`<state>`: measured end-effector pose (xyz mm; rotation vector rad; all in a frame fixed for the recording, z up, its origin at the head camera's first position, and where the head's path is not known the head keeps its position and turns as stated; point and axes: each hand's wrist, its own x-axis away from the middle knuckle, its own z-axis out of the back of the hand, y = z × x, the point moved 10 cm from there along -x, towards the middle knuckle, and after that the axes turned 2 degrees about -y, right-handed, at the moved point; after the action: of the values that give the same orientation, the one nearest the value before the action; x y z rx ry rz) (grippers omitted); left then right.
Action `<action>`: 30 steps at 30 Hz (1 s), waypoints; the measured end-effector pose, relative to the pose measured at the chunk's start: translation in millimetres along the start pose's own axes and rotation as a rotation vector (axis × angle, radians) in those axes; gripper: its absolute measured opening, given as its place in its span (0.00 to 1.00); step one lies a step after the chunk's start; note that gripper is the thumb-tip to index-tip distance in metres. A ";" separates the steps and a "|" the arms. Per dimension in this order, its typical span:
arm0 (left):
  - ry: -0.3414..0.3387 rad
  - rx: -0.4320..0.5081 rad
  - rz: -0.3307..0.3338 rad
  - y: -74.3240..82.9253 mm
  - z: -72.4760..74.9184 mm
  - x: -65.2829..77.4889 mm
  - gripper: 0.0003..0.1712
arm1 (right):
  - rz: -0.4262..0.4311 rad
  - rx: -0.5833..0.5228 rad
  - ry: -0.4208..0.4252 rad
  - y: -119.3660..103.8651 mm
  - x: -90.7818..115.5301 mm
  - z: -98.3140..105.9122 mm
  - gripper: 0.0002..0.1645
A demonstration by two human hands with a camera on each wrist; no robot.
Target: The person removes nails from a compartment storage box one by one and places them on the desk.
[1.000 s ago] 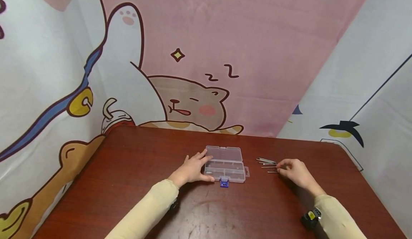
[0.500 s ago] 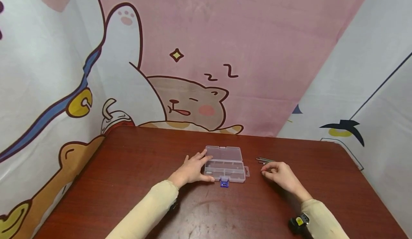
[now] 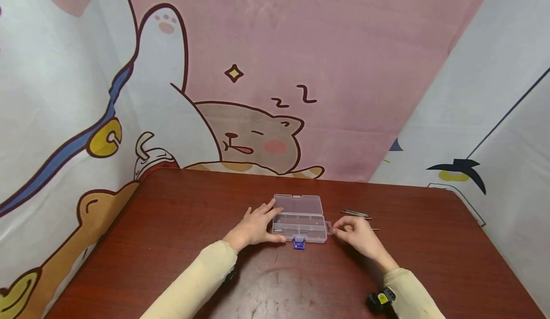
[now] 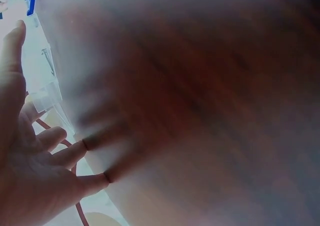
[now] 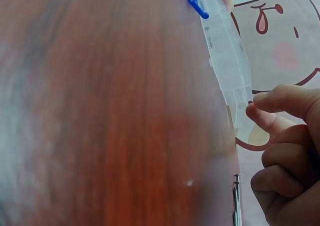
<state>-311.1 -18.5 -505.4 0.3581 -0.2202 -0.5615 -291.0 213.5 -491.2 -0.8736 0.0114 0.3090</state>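
A clear plastic compartment box (image 3: pixel 311 221) stands with its lid raised, a blue latch (image 3: pixel 299 244) at its front. My left hand (image 3: pixel 254 226) rests at its left end, fingers spread, thumb along the front corner. Short metal pieces (image 3: pixel 278 230) lie in the front left compartment. My right hand (image 3: pixel 355 234) is at the box's right end, beside its hanging tab. Thumb and index finger pinch a thin nail; only a small dark tip shows at the fingertips in the right wrist view, the rest is hidden.
Several loose nails (image 3: pixel 355 213) lie on the brown table (image 3: pixel 275 290) right of the box. Another nail (image 3: pixel 375 229) shows just behind the right hand. A cartoon-printed cloth (image 3: pixel 343 70) hangs behind the table.
My right hand has moved left from the loose nails to the box's right end, carrying a nail. The left hand and the box have stayed in place.
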 end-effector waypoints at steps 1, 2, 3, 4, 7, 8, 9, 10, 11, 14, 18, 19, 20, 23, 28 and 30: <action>-0.002 -0.001 0.002 -0.3 0.0 0.4 0.51 | -0.001 0.005 0.010 -0.8 -0.2 0.2 0.03; -0.002 -0.003 0.003 -0.7 0.0 0.7 0.51 | -0.001 0.006 0.017 -1.6 -0.3 0.1 0.03; -0.001 -0.003 0.004 -1.0 0.2 0.8 0.51 | -0.003 0.004 0.021 -2.2 -0.3 -0.2 0.02; -0.002 -0.004 0.007 -1.4 0.4 1.1 0.51 | -0.001 0.001 0.025 -3.5 -0.4 -0.7 0.02; -0.002 -0.002 0.014 -2.3 0.9 1.3 0.51 | 0.017 -0.014 0.036 -10.0 -1.3 -2.7 0.03; 0.000 -0.003 0.015 -2.3 1.2 1.4 0.51 | 0.026 -0.023 0.039 -13.1 -1.9 -3.5 0.03; 0.000 -0.004 0.016 -2.5 1.2 1.4 0.51 | 0.037 -0.031 0.043 -17.0 -2.6 -4.5 0.04; -0.001 -0.003 0.017 -2.7 1.1 1.3 0.51 | 0.046 -0.037 0.044 -20.4 -3.5 -6.2 0.04; 0.000 -0.004 0.018 -2.7 0.8 1.2 0.51 | 0.050 -0.045 0.042 -23.4 -4.3 -8.3 0.04; -0.002 -0.004 0.016 -2.6 -0.6 0.9 0.51 | 0.063 -0.067 0.023 -32.1 -7.4 -16.4 0.04; -0.004 -0.003 0.018 -2.1 -1.5 0.3 0.51 | 0.072 -0.072 -0.011 -40.6 -12.6 -27.9 0.03; -0.003 -0.001 0.018 -1.9 -1.2 0.2 0.51 | 0.073 -0.069 -0.017 -42.3 -14.0 -30.5 0.03; -0.004 0.000 0.020 -1.8 -1.1 0.0 0.51 | 0.077 -0.069 -0.021 -44.5 -15.3 -32.6 0.04; -0.003 0.004 0.020 -1.4 -0.4 -0.3 0.51 | 0.076 -0.071 -0.038 -49.1 -19.1 -39.6 0.04; -0.008 -0.003 0.022 -1.7 0.0 -0.2 0.50 | 0.095 -0.065 -0.095 -58.2 -25.0 -54.8 0.05; -0.008 -0.001 0.018 -1.3 0.1 -0.1 0.50 | 0.103 -0.056 -0.116 -61.2 -27.0 -61.2 0.06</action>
<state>-311.9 -19.4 -505.9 0.3523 -0.2302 -0.5456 -293.1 123.5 -481.0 -0.9108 -0.0607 0.4579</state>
